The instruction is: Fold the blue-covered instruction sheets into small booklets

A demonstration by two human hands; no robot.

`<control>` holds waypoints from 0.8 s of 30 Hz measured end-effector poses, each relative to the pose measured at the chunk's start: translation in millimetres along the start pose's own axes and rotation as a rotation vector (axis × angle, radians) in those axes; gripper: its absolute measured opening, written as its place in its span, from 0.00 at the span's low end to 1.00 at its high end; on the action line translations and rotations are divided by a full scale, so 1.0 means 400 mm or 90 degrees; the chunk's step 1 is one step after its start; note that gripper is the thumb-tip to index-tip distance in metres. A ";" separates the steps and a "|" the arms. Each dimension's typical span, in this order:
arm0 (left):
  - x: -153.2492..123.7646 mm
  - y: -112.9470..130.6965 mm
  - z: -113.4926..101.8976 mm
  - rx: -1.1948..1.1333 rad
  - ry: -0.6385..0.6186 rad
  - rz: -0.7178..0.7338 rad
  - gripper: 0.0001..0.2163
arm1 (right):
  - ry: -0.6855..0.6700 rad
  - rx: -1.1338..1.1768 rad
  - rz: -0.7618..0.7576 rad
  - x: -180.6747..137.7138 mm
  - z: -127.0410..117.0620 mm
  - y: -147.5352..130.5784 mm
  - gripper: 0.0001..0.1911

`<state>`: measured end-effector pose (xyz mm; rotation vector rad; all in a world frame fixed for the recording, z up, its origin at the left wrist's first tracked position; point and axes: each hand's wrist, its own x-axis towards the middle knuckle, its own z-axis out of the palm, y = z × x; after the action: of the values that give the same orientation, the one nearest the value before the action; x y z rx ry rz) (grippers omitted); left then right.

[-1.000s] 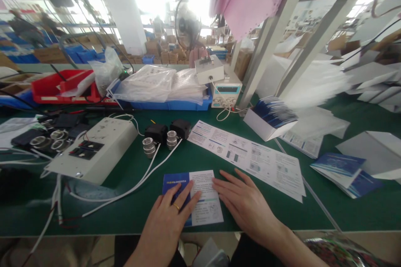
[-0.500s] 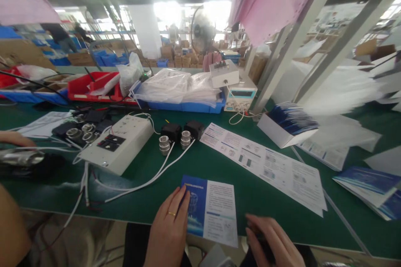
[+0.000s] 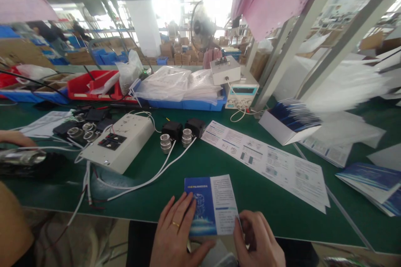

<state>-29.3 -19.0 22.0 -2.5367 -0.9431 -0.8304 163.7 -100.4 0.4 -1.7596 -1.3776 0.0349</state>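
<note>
A folded leaflet (image 3: pixel 223 200) with a blue cover panel and a white printed panel lies at the table's front edge. My left hand (image 3: pixel 175 229) rests with outstretched fingers on its blue left side, a ring on one finger; the hand is open. At the lower right corner of the white panel, my right hand (image 3: pixel 258 233) is closed with thumb and fingers on the leaflet's edge. To the right lies a long unfolded printed sheet (image 3: pixel 266 162), with a second one partly beneath it.
Two motorised valves (image 3: pixel 171 135) with white cables stand beyond the leaflet, beside a white control box (image 3: pixel 117 144). A white carton of blue leaflets (image 3: pixel 288 123) and folded blue booklets (image 3: pixel 369 183) are on the right. Another person's hand (image 3: pixel 17 137) is at the far left.
My right hand has moved left onto the leaflet's right edge and closed on it. The leaflet has shifted slightly right and turned a little. My left hand has slid slightly right with its thumb spread.
</note>
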 end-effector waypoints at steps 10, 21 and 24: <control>-0.004 0.006 0.003 -0.052 0.010 -0.057 0.20 | 0.004 -0.077 -0.261 0.076 0.007 -0.005 0.13; -0.014 0.005 -0.009 -0.153 0.024 -0.198 0.14 | -0.093 -0.039 -0.330 0.075 0.009 -0.002 0.17; -0.012 0.011 -0.004 -0.190 0.025 -0.270 0.15 | -0.107 0.035 -0.367 0.089 0.011 -0.018 0.17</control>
<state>-29.8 -25.2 19.8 -2.5837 -1.4712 -1.2160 169.9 -69.4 18.9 -1.2805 -1.9420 -0.0946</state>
